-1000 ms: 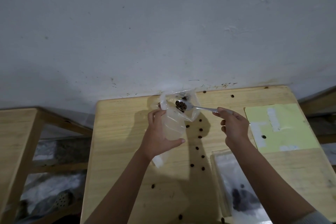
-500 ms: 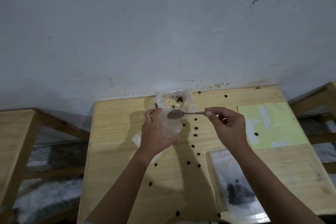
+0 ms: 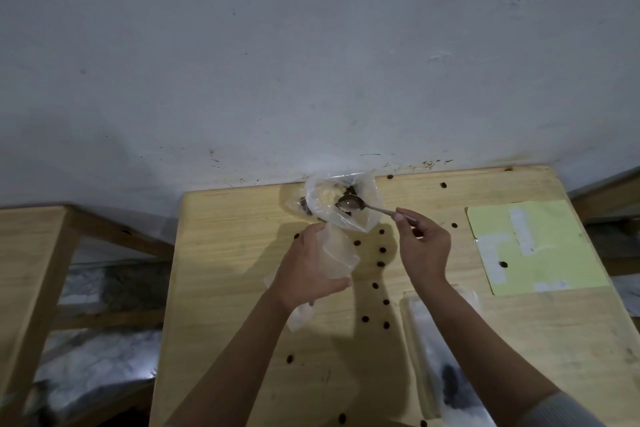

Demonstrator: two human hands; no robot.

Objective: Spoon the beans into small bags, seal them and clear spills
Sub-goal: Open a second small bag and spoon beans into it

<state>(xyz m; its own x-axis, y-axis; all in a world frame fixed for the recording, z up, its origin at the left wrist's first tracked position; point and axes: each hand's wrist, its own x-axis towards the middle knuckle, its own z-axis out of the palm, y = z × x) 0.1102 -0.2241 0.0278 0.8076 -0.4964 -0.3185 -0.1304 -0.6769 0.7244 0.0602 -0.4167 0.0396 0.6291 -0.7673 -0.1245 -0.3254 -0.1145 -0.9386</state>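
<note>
Holding a small clear plastic bag [image 3: 334, 255] in the left hand [image 3: 306, 272], fingers and thumb curled round its body; the grip pins the film just in front of the supply, presumably so each spoonful has only a short way to travel. Right hand [image 3: 424, 248] pinches the handle end of a slim metal spoon [image 3: 360, 205], thumb and fingers closed on it, bowl reaching into the large crumpled clear plastic bag [image 3: 341, 201] that sits at the far edge of the pale wooden table [image 3: 235, 253], against the wall. Spoon bowl lies low inside that bag's open mouth, among a few dark brown beans [image 3: 350, 190]; judged to be a scooping stroke, load not yet lifted. Small bag looks limp and translucent; I see no beans in it, though the hand hides part of it. Loose dark beans [image 3: 380, 264] lie scattered over the table between and below the hands, spill clearing still outstanding. A flat clear bag with a dark clump of beans inside [image 3: 446, 378] lies near the right forearm; whether it is sealed cannot be told. A pale yellow sheet with white tape strips [image 3: 554, 246] lies to the right, one bean on it.
</note>
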